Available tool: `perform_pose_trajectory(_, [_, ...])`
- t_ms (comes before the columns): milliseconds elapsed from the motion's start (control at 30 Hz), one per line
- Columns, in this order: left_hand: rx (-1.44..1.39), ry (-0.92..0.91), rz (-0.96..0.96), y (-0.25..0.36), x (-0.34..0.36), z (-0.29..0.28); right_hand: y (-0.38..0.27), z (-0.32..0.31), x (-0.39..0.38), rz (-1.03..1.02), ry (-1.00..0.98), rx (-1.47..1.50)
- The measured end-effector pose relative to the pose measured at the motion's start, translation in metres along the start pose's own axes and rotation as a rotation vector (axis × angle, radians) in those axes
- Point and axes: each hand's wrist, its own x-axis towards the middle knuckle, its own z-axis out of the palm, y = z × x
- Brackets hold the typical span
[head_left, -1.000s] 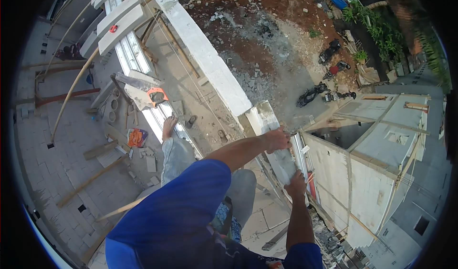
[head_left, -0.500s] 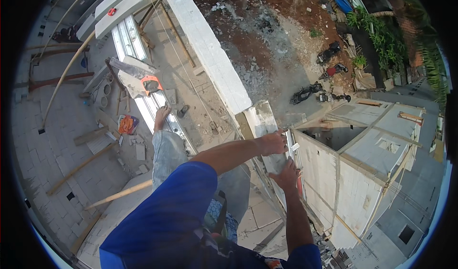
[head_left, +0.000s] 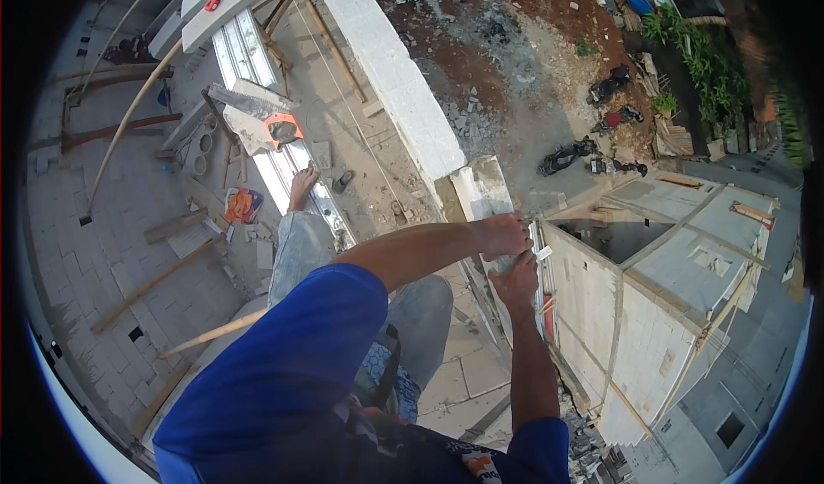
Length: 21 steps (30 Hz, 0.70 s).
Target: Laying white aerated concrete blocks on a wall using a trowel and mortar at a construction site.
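Note:
Both my hands are together on top of a narrow wall of pale blocks (head_left: 486, 194), next to its outer edge. My left hand (head_left: 505, 233) reaches across from the left, its fingers curled down at the wall top. Just nearer, my right hand (head_left: 515, 282) almost meets it, thumb and fingers bent around the same spot. What they hold is hidden under them. Beside the hands, a silvery strip (head_left: 540, 257) runs along the outer face. A long white block (head_left: 390, 72) lies farther along the wall.
At left, metal channels (head_left: 330, 214) support my bare foot (head_left: 302, 188). A handsaw (head_left: 281, 129) with an orange handle rests on a dirty board there. White blocks (head_left: 227, 14) lie beyond. A string (head_left: 343, 98) runs above the floor. Outside, the ground drops away toward motorbikes (head_left: 566, 156).
My right hand has slid forward along the wall, closer to my left hand. The left has shifted slightly forward too. The whole view has moved a little.

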Motion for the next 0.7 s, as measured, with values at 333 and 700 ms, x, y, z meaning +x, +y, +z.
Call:
perform_pose_trajectory(333, [0.097,-0.446,-0.569,-0.127,-0.099,-0.082,0.001,0.003,-0.003,-0.027,-0.006,-0.068])
perform_pose_trajectory(700, [0.153,-0.256,-0.54,-0.12,-0.124,-0.057,0.0,-0.012,-0.014,0.002,-0.062,-0.047])
